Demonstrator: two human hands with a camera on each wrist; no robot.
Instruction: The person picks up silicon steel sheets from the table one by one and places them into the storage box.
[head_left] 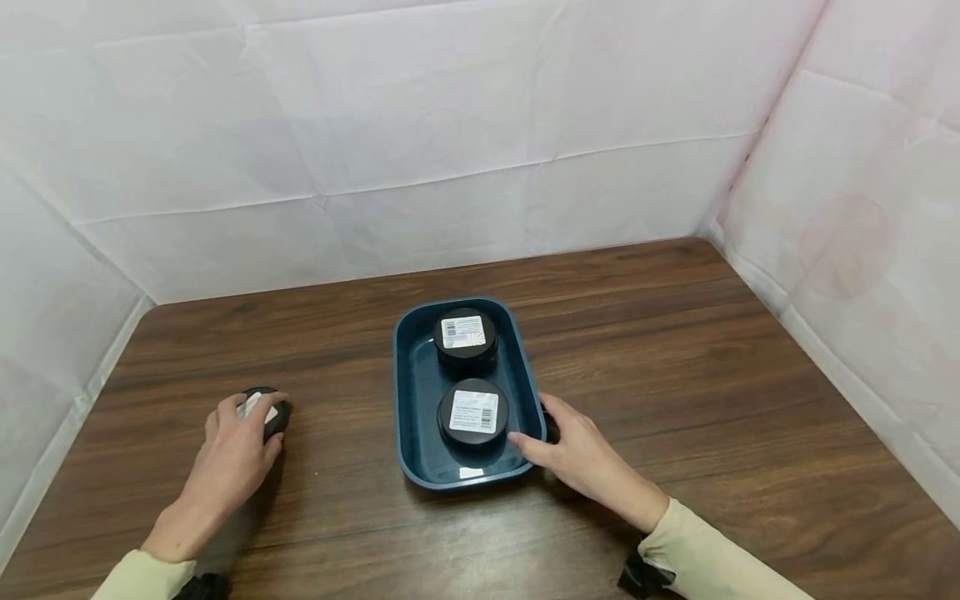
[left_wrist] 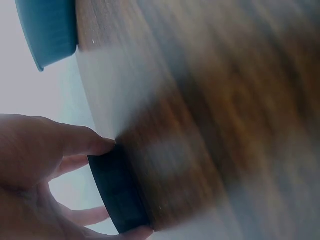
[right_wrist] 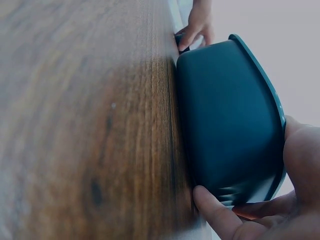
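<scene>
My left hand (head_left: 232, 454) grips a flat, round black container (head_left: 277, 419) with a white label on top, at the left of the table. In the left wrist view the thumb and fingertips curl around the edge of this container (left_wrist: 118, 189), low over the wood. With my right hand (head_left: 581, 458) I hold the right side of a dark teal tray (head_left: 408, 392), thumb over its rim, fingers outside and low against the wall. Inside the tray are two black round containers with white labels, a rear one (head_left: 463, 332) and a front one (head_left: 474, 412) near my thumb.
The brown wooden table (head_left: 337, 517) has a far edge along a white sheet wall (head_left: 420, 125). Similar white sheets (head_left: 862, 250) stand at the left and right sides. Bare wood lies between the left hand and the tray, and right of the tray.
</scene>
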